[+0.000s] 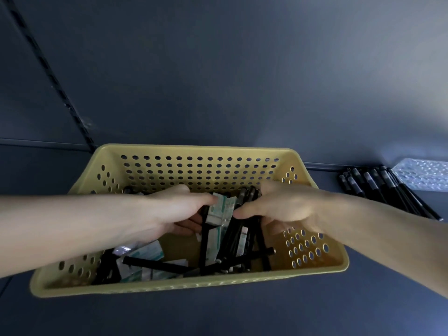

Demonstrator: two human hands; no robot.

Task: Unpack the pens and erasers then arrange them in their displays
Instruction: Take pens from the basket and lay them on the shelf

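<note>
A yellow perforated basket sits on the dark shelf and holds several black pens and white-green packaged erasers. Both hands reach into it. My left hand holds a small stack of erasers between thumb and fingers. My right hand grips a bundle of black pens, which hang down below its fingers. The two hands nearly touch over the middle of the basket.
A row of black pens lies on the shelf at the right, next to a sheet of bubble wrap. The dark back panel rises behind the basket, with a slotted upright at the left.
</note>
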